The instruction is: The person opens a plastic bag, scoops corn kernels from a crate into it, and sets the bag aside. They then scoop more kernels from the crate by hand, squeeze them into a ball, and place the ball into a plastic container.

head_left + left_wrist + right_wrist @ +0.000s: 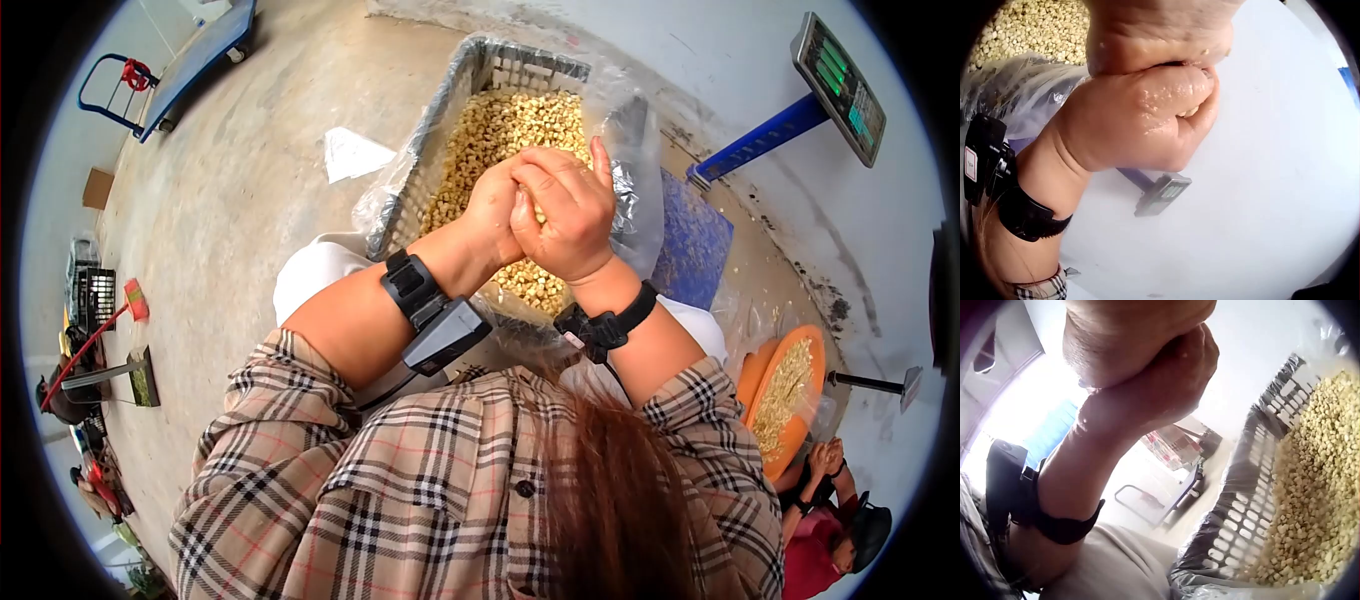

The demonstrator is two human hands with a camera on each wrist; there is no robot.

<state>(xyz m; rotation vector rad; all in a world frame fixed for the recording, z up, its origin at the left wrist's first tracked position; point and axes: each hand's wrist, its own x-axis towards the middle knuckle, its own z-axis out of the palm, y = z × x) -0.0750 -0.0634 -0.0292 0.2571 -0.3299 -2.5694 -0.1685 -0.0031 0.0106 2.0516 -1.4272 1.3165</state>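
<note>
Holds the right hand and the left hand together, skin touching skin, up above a big heap of pale yellow bits. Curls the right fingers round a few bits, with some peeking out by the thumb. Cannot tell the shape of the left fingers, mostly hidden behind the right hand. In the left wrist view, shows wet, shiny skin with tiny crumbs on it. Has the heap inside a grey crate with little holes in its walls and clear plastic about it, going from under the hands up to 12 o'clock. Wears a checked shirt and a black strap on each wrist.

From the hands, at 2 o'clock, a scale screen on a blue pole. Just past 3 o'clock, a blue plate. At 4 o'clock, an orange tray with more bits in it. Near 5 o'clock, another person in a red top and dark hat. Between 9 and 10 o'clock, a white sheet on the floor. At 10 o'clock, far off, a blue cart.
</note>
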